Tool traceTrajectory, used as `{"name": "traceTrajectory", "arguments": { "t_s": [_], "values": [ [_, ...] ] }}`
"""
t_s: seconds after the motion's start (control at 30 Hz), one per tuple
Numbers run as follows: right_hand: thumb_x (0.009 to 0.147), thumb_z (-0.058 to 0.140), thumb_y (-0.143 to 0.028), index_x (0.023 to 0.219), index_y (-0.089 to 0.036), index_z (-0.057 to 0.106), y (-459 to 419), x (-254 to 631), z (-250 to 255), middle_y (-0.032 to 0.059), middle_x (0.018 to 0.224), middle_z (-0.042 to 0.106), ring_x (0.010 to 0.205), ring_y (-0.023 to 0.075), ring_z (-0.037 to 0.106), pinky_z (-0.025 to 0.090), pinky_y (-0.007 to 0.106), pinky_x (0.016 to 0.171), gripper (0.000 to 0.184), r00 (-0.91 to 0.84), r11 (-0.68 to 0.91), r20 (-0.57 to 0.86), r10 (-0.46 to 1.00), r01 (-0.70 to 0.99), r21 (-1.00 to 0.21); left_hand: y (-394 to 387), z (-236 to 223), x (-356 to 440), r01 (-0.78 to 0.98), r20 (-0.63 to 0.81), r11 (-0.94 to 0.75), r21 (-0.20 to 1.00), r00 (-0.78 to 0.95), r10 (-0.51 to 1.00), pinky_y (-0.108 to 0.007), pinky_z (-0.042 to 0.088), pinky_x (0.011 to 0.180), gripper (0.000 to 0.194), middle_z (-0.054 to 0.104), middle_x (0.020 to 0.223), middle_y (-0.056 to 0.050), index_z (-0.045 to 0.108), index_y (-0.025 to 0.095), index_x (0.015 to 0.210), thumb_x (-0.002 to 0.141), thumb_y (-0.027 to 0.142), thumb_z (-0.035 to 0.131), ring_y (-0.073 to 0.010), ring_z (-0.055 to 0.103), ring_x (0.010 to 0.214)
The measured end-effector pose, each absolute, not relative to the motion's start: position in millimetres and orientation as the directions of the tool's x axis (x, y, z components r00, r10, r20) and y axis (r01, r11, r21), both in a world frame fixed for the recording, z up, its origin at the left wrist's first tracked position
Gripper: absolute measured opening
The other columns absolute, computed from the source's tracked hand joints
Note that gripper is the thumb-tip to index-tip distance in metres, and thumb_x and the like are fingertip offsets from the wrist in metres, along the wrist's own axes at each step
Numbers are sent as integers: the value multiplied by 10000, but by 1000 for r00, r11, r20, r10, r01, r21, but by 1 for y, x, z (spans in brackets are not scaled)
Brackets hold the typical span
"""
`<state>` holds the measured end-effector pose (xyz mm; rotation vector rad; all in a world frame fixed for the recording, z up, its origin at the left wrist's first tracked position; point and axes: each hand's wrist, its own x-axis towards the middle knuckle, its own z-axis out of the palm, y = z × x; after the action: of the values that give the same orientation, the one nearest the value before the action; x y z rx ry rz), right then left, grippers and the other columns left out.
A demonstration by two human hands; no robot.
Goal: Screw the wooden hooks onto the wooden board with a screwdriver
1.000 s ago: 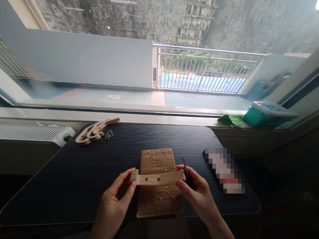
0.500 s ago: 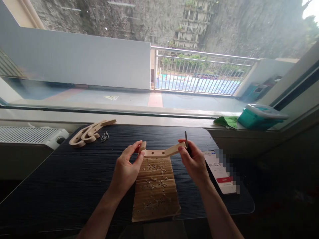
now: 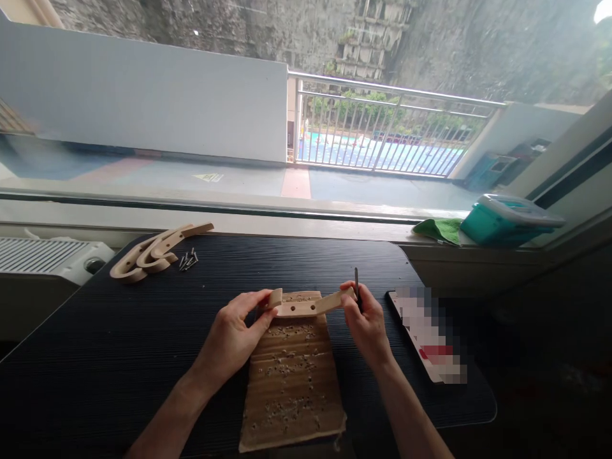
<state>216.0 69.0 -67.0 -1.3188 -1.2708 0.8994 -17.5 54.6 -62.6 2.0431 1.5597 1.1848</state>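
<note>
A pale wooden hook (image 3: 301, 308) with two dark holes is held by both hands across the far part of a piece of corrugated cardboard (image 3: 292, 386), which is pitted with many small holes. My left hand (image 3: 238, 325) pinches the hook's curled end between thumb and fingers. At its other end my right hand (image 3: 367, 324) grips the arm of the hook. Tucked in that same hand is a screwdriver (image 3: 356, 280), its thin shaft pointing up and its handle mostly hidden by the fingers. Whether the hook rests on the cardboard or hovers just over it, I cannot tell.
More wooden hooks (image 3: 143, 255) lie at the table's far left, beside a small pile of screws (image 3: 188, 260). A phone (image 3: 406, 325), partly blurred out, is to the right. On the windowsill sit a green cloth (image 3: 440, 230) and a teal box (image 3: 507, 223). A radiator (image 3: 52, 261) stands left.
Both hands have brought the wooden hook nearer to me, from the cardboard's far edge to over its surface. The view has shifted slightly.
</note>
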Motion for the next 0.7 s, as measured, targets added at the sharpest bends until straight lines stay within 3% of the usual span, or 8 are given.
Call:
{"name": "traceTrajectory", "arguments": {
  "t_s": [0.33,0.47,0.53,0.63,0.7],
  "values": [
    [789,539,-340,909,-197,577,67,206,-56,-49,634,466,504,77,375,322,214,468,191,116,69,87,989,152,-986,49,-59,-23,671,429,-316,671,-4,903,-324,519,855,293,709,990,-37,664,211,1020,798,395,608,-191,655,914],
    [803,539,-373,938,-192,564,69,206,-55,-35,677,509,502,79,391,336,217,458,227,115,18,34,993,142,-990,50,-60,-25,620,294,-231,750,1,956,-309,531,839,315,705,974,-30,650,211,1003,785,434,603,-186,658,903],
    [790,571,-403,1034,-185,564,64,211,-52,-24,709,540,506,85,410,355,222,456,327,120,0,17,993,147,-989,52,-60,-24,604,249,-205,770,11,968,-324,509,897,321,677,1082,-43,620,210,1030,797,426,578,-194,633,1000],
    [756,638,-393,1171,-195,549,32,221,-51,-25,713,546,529,97,450,403,226,480,468,203,38,86,975,231,-972,54,-60,-22,593,234,-217,776,49,971,-343,478,946,316,612,1220,-59,569,212,1076,820,394,533,-203,582,1108],
    [745,664,-328,1107,-226,600,-2,222,-56,-31,660,531,534,106,482,434,223,498,382,208,113,191,959,338,-934,54,-59,-22,609,213,-204,766,59,975,-317,512,864,295,640,1144,-51,558,213,1061,828,388,518,-196,603,1044]
  ]
}}
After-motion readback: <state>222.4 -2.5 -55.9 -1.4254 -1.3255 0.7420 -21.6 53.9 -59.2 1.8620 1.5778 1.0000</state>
